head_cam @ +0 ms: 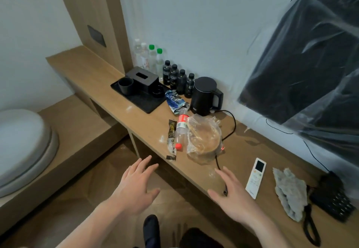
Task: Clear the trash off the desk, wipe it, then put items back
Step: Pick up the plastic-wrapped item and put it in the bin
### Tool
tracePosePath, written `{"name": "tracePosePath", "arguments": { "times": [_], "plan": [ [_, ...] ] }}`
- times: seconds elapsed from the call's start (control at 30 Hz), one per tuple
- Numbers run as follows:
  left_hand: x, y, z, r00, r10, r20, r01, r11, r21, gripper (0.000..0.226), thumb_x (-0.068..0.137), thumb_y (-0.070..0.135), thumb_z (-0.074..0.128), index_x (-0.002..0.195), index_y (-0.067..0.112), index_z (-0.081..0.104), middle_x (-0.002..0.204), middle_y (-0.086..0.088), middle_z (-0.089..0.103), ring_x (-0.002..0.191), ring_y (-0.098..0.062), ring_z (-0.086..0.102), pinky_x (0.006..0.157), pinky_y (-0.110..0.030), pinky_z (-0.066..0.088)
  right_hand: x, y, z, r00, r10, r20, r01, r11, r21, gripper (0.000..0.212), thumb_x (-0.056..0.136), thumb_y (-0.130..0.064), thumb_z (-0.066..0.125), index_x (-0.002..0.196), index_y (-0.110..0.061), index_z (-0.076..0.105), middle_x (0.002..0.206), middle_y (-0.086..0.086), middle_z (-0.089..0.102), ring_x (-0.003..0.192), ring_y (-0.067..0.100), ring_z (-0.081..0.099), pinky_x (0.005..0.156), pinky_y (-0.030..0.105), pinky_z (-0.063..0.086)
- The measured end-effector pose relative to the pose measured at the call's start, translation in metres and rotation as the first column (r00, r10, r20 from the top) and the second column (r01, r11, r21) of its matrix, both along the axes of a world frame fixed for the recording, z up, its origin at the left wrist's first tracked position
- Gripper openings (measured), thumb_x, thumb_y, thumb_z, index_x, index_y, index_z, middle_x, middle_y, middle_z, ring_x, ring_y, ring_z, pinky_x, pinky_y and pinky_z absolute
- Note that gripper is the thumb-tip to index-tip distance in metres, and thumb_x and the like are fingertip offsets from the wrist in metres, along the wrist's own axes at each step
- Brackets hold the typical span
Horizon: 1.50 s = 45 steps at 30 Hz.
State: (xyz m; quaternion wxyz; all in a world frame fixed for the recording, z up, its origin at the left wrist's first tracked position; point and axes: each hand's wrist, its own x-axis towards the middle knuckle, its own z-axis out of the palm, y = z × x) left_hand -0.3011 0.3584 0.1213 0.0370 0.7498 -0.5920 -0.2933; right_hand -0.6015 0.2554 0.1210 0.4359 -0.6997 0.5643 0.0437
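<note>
Along the desk [108,84], wall side: black tray [139,100] with cup [125,85] and tissue box [142,78]; clear bottles [149,57] and four dark bottles [177,77] behind it; black kettle [206,96] just right of those
Trash, mid-desk: crumpled blue wrapper [175,101] beside the kettle; empty bottle [181,131] with red cap lying flat; dark snack wrapper [172,139] touching its left side; takeaway bowl [204,138] in clear plastic, brownish residue inside, touching the bottle's right side
Cord [230,123]: runs from kettle base past the bowl to the front edge
Right end: white remote [256,177] face up; grey rag [289,191] crumpled beside it; black phone [334,199] beyond the rag
Left hand [136,187]: palm down, fingers straight and spread, holding nothing, in front of the desk edge near the snack wrapper
Right hand [231,195]: palm down, fingers relaxed and apart, holding nothing, over the front edge near the cord end
Wall: dark screen [303,57] under plastic sheet
</note>
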Motion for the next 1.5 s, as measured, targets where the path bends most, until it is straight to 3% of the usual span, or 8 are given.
{"name": "tracePosePath", "arguments": {
  "times": [0.17,0.4,0.67,1.0,1.17,1.3,1.4,1.5],
  "plan": [
    [0.015,-0.057,-0.006,0.984,-0.177,0.010,0.176,0.983,0.049,0.078,0.099,0.057,0.054,0.164,0.037,0.015,0.173,0.008,-0.005,0.160,-0.020,-0.010,0.131,-0.045,0.000,0.005,-0.010,-0.008,0.993,-0.117,0.004,0.116,0.992,0.055,0.079,0.094,-0.062,0.062,0.159,-0.050,0.018,0.168,-0.026,0.001,0.155,0.011,0.022,0.125,0.040,0.028],
    [0.010,-0.135,-0.017,0.979,-0.203,-0.034,0.204,0.978,0.038,0.080,0.095,0.056,0.059,0.162,0.038,0.020,0.173,0.007,0.006,0.159,-0.020,0.007,0.130,-0.043,0.013,-0.004,-0.058,-0.025,0.979,-0.196,-0.061,0.198,0.980,0.033,0.082,0.092,-0.068,0.058,0.161,-0.046,0.020,0.169,-0.025,-0.001,0.156,0.008,0.018,0.125,0.039,0.025],
    [-0.002,-0.201,-0.041,0.984,-0.093,-0.152,0.111,0.987,0.115,0.080,0.094,0.049,0.065,0.162,0.033,0.026,0.171,0.010,0.015,0.156,-0.016,0.020,0.126,-0.034,0.022,-0.003,-0.144,-0.042,0.982,-0.191,-0.005,0.191,0.980,0.047,0.078,0.095,-0.061,0.060,0.161,-0.047,0.021,0.171,-0.020,0.002,0.158,0.014,0.017,0.126,0.044,0.025],
    [-0.023,-0.240,-0.062,0.948,0.143,-0.283,-0.053,0.951,0.304,0.083,0.096,0.035,0.070,0.163,0.024,0.023,0.163,-0.001,0.032,0.144,-0.021,0.042,0.119,-0.035,0.038,0.006,-0.205,-0.069,0.972,-0.229,0.044,0.225,0.970,0.089,0.075,0.098,-0.047,0.065,0.161,-0.036,0.027,0.169,-0.012,0.019,0.154,0.016,0.026,0.125,0.041,0.027],
    [-0.017,-0.259,-0.077,0.892,0.285,-0.349,-0.129,0.904,0.409,0.094,0.082,0.042,0.074,0.161,0.024,0.026,0.158,-0.001,0.043,0.136,-0.022,0.053,0.111,-0.045,0.049,0.011,-0.213,-0.080,0.964,-0.265,0.022,0.258,0.952,0.165,0.078,0.098,-0.048,0.065,0.163,-0.036,0.025,0.167,-0.009,0.025,0.152,0.017,0.031,0.121,0.038,0.030],
    [-0.030,-0.271,-0.078,0.837,0.366,-0.407,-0.164,0.877,0.452,0.063,0.095,0.023,0.073,0.148,0.026,0.038,0.123,0.017,0.057,0.106,-0.006,0.060,0.086,-0.019,0.052,0.017,-0.222,-0.089,0.956,-0.293,0.027,0.280,0.934,0.221,0.076,0.097,-0.046,0.067,0.162,-0.037,0.027,0.162,-0.007,0.035,0.147,0.018,0.040,0.117,0.038,0.034],
    [-0.040,-0.279,-0.078,0.815,0.386,-0.432,-0.164,0.870,0.465,0.067,0.097,0.018,0.070,0.154,0.020,0.035,0.135,0.007,0.056,0.113,-0.014,0.057,0.096,-0.028,0.049,0.021,-0.229,-0.097,0.928,-0.370,0.041,0.344,0.894,0.288,0.082,0.096,-0.045,0.067,0.164,-0.033,0.022,0.163,-0.007,0.037,0.148,0.019,0.040,0.118,0.041,0.035],
    [-0.047,-0.283,-0.078,0.786,0.427,-0.447,-0.199,0.859,0.471,0.064,0.098,0.022,0.069,0.154,0.019,0.037,0.127,0.008,0.054,0.113,-0.015,0.055,0.096,-0.031,0.045,0.025,-0.232,-0.105,0.912,-0.408,0.023,0.380,0.867,0.321,0.076,0.097,-0.044,0.066,0.162,-0.030,0.028,0.157,-0.007,0.047,0.140,0.019,0.048,0.111,0.034,0.041]
  ]
}}
